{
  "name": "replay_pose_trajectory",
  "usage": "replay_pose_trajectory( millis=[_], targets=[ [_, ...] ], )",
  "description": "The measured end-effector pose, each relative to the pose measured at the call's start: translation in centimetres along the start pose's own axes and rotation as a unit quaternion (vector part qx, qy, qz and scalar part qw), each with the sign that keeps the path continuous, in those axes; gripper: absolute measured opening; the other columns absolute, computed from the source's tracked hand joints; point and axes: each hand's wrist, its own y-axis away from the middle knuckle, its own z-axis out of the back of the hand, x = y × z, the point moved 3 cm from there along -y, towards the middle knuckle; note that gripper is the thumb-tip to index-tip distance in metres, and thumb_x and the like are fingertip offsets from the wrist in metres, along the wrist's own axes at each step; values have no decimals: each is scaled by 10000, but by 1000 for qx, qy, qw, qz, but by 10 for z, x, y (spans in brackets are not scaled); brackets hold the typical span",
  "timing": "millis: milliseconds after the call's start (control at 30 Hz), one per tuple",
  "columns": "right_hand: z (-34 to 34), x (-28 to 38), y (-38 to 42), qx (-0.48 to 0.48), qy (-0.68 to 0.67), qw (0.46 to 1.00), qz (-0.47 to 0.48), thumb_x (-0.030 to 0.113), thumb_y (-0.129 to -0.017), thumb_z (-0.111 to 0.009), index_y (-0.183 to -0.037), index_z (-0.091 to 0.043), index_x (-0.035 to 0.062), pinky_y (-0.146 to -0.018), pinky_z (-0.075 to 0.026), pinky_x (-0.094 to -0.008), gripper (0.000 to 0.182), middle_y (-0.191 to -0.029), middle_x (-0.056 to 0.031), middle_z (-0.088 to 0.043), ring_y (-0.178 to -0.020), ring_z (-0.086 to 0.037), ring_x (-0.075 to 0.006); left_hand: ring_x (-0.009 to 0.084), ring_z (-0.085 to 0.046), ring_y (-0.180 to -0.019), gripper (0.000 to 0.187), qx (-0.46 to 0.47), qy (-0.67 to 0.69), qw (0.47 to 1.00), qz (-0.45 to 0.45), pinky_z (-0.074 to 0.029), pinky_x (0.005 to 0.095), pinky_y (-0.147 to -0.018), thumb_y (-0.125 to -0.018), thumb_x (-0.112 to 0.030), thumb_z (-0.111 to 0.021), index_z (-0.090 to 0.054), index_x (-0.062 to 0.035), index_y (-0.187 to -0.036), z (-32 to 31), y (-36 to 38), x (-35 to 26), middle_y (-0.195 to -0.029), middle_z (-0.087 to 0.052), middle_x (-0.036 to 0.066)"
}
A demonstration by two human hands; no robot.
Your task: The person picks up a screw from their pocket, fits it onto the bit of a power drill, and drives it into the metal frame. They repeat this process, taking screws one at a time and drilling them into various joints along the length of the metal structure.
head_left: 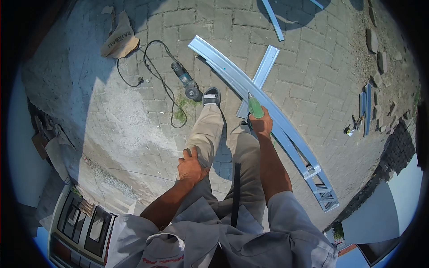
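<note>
My right hand [261,122] is wrapped around a green cordless drill [255,107], its tip pointing down at a long silvery metal channel [232,79]. This channel lies across a shorter metal piece [268,64] on the paving. The drill tip is right at the channel's surface, near where the two pieces cross. My left hand [191,167] rests on my left knee, its fingers lying apart over the trouser leg, holding nothing.
An angle grinder [186,81] with a black cord [167,85] lies left of my foot. A torn paper sack [119,39] is farther left. More metal strips [273,20] lie ahead, others [368,105] to the right near loose bricks [381,61].
</note>
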Motion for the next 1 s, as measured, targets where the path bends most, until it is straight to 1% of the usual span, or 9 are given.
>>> replay_pose_trajectory(
  millis=[100,200,400,500,600,700,833,933,1000],
  targets=[
    [13,18,3,33,32,999,-6,261,-762,-806,-1378,-629,154,-984,-533,-460,650,-1205,-183,-736,-1152,-688,-389,480,-555,-1238,1131,-10,6,1000,4,-553,477,-985,-729,-487,-880,-267,-131,-1610,5,-2,1,-1444,-397,204],
    [19,26,-1,40,68,997,7,249,-772,-754,-1398,-605,151,-960,-540,-493,651,-1142,-228,-739,-1106,-694,-426,485,-556,-1238,1121,-13,21,1000,2,-550,484,-988,-725,-483,-880,-281,-128,-1604,13,-4,-2,-1443,-401,210],
    [21,25,-9,49,75,989,117,271,-746,-784,-1387,-605,126,-944,-550,-499,681,-1102,-244,-738,-1077,-701,-422,485,-564,-1228,1103,-17,53,998,-1,-545,483,-994,-729,-463,-877,-289,-126,-1600,18,-8,-5,-1436,-414,225],
    [14,31,-12,56,131,986,87,296,-746,-807,-1403,-592,143,-926,-560,-510,708,-1078,-253,-731,-1052,-705,-429,480,-572,-1216,1091,-16,76,997,-4,-544,483,-991,-737,-451,-874,-291,-118,-1597,19,-11,-3,-1425,-426,229],
    [8,33,-6,55,222,969,91,310,-754,-816,-1421,-575,159,-915,-563,-526,725,-1071,-254,-716,-1034,-704,-436,478,-575,-1210,1082,-12,100,995,-4,-544,483,-986,-742,-436,-873,-292,-108,-1593,21,-11,-2,-1417,-435,231],
    [3,40,-4,47,216,972,78,293,-754,-816,-1424,-581,160,-903,-562,-534,722,-1063,-241,-720,-1022,-701,-432,481,-574,-1210,1078,-10,121,993,0,-543,487,-985,-742,-425,-875,-292,-101,-1590,24,-9,-1,-1415,-437,234],
    [9,45,-1,51,241,965,94,300,-751,-811,-1426,-581,162,-914,-560,-531,727,-1074,-241,-723,-1030,-701,-430,490,-571,-1209,1073,-7,128,992,6,-541,497,-986,-745,-412,-876,-290,-100,-1589,19,-7,1,-1420,-435,240],
    [12,42,-8,59,239,965,95,305,-747,-811,-1429,-577,165,-925,-559,-523,735,-1088,-239,-720,-1036,-703,-424,494,-568,-1211,1067,-24,142,990,12,-539,504,-986,-749,-408,-873,-290,-102,-1588,15,-9,5,-1420,-435,241],
    [12,41,-12,67,234,965,95,316,-746,-812,-1429,-571,168,-927,-560,-518,739,-1104,-238,-707,-1040,-704,-415,486,-594,-1156,1054,-55,135,989,8,-560,498,-934,-737,-425,-885,-327,-93,-1567,12,-10,6,-1392,-444,236]
  ],
)
